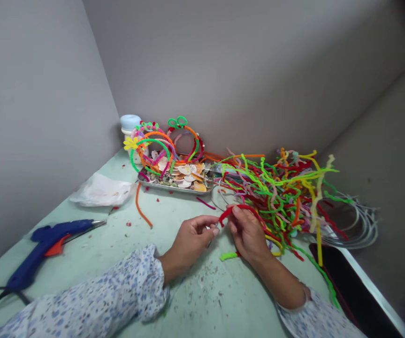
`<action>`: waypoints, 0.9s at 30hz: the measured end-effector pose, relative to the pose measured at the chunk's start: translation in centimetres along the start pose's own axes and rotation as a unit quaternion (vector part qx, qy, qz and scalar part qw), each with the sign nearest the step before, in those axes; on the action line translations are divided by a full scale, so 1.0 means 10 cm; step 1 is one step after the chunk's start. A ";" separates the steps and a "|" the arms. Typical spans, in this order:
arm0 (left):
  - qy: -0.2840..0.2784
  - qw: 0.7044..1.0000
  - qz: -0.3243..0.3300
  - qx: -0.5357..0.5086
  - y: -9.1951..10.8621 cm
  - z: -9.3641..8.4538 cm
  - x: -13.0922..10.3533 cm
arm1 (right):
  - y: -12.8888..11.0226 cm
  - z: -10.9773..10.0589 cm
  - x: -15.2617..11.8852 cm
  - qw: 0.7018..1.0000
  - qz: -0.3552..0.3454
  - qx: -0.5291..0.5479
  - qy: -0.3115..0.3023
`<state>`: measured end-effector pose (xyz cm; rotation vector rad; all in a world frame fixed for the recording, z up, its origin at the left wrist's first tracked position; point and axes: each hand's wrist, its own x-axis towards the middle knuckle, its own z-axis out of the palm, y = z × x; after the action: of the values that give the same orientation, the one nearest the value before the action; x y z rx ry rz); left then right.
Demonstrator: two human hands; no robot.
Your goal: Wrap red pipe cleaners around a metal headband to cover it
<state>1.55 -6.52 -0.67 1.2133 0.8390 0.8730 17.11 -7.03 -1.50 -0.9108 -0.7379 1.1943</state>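
My left hand (194,239) is closed in a pinch, thumb and index finger on the bare thin end of a headband. Red fuzzy pipe cleaner (227,213) covers the band between my two hands. My right hand (248,232) grips this red stretch between thumb and fingers. Below the right hand a bright green fuzzy end (228,256) sticks out; whether it belongs to the same band I cannot tell. A heap of loose pipe cleaners (279,188) in many colours lies just beyond my right hand.
A blue glue gun (50,244) lies at left, near a clear plastic bag (102,190). Behind stands a metal tray (174,188) of shells, with finished colourful headbands (153,141) on it and a white bottle (130,123) alongside. Bare hoops (362,227) and a black flat object (350,286) sit right.
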 end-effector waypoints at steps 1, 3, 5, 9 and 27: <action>-0.002 1.000 -0.006 -0.008 0.01 0.00 0.00 | 0.00 0.00 0.00 1.000 0.000 -0.002 0.000; -0.006 0.999 -0.022 -0.031 0.04 -0.01 0.00 | 0.01 -0.01 0.00 1.000 0.001 -0.004 0.001; -0.017 0.998 -0.035 -0.056 0.05 -0.01 0.00 | 0.01 -0.01 -0.01 1.000 0.005 -0.007 0.000; -0.039 0.994 -0.045 -0.088 0.04 -0.04 0.02 | 0.00 0.00 -0.02 1.000 0.005 -0.013 -0.003; -0.055 0.993 -0.064 -0.088 0.06 -0.04 0.04 | -0.02 0.03 -0.04 1.000 0.015 -0.020 0.006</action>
<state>1.28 -5.92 -0.16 1.0320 0.7260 0.7534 16.82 -7.34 -1.16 -0.9646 -0.7431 1.2032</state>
